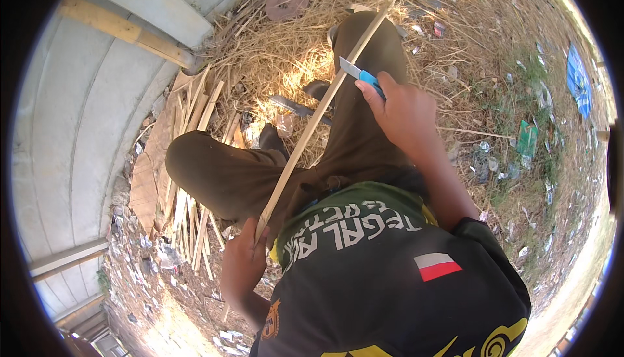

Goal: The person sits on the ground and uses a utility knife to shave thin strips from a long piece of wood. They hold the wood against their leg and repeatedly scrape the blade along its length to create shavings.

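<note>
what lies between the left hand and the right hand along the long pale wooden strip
In the head view, only the person's brown-trousered thigh lies under the long pale wooden strip between left hand and right hand.

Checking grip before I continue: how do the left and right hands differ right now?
The left hand sits low by the torso, gripping the long wooden strip's near end; the right hand is raised farther out, holding a blue-handled knife with its blade against the strip. Both are closed around something.

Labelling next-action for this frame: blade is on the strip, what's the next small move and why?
Probably a short stroke of the blue-handled knife along the long bamboo strip, away from the body. The right hand sets its blade against the strip's edge partway up, and the left hand has a grip on the near end, bracing it across the lap.
</note>
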`<state>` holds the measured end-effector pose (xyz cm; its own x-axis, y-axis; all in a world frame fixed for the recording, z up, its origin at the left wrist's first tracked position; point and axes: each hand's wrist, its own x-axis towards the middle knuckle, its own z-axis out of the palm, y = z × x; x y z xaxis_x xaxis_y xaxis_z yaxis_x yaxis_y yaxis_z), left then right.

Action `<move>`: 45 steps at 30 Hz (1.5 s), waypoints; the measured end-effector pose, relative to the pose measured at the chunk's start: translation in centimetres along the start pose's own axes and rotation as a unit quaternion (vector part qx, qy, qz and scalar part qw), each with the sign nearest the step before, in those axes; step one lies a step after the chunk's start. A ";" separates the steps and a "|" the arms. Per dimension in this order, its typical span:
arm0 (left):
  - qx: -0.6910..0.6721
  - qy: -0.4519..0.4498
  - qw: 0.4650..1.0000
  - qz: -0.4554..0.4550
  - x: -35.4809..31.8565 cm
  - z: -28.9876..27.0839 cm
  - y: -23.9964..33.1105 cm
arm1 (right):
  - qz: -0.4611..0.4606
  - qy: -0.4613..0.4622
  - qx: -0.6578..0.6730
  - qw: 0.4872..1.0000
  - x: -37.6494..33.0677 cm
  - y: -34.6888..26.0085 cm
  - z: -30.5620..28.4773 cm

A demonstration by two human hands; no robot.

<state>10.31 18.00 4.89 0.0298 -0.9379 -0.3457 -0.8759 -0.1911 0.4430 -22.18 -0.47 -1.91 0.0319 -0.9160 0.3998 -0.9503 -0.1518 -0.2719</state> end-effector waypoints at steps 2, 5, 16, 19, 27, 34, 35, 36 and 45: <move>0.007 -0.012 1.000 -0.011 -0.3 0.0 -0.1 | 0.015 -0.004 -0.011 1.000 0.8 0.7 0.1; 0.012 -0.027 0.999 -0.035 -0.7 0.0 0.1 | 0.030 -0.014 -0.020 0.999 2.8 1.8 0.1; -0.058 -0.063 0.993 -0.081 -1.0 0.0 -1.4 | 0.114 -0.088 0.040 0.989 8.2 4.8 0.1; -0.060 -0.070 0.994 -0.063 -0.3 0.6 -3.1 | 0.105 -0.181 0.254 0.944 8.7 7.3 -0.2; -0.133 -0.081 0.988 0.017 7.0 1.4 0.7 | 0.097 -0.119 0.147 0.977 5.3 5.0 -0.7; -0.188 -0.079 0.963 0.178 16.6 2.8 5.8 | 0.018 -0.117 0.046 0.992 2.3 3.5 -1.0; -0.176 -0.071 0.960 0.208 17.8 3.0 6.8 | 0.009 -0.116 0.039 0.992 2.1 3.4 -1.1; -0.189 -0.117 0.958 0.181 18.7 2.9 8.0 | 0.001 -0.115 0.033 0.993 1.9 3.3 -1.2; -0.272 -0.286 0.911 0.119 21.9 3.6 11.7 | -0.053 -0.109 0.019 0.992 -0.4 3.0 -1.0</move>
<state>-1.05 -3.69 -0.48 -0.5213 -0.6974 -0.4918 -0.4527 -0.2625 0.8521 -25.36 -0.21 -2.02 0.2015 -0.9519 0.2308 -0.9258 -0.2621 -0.2724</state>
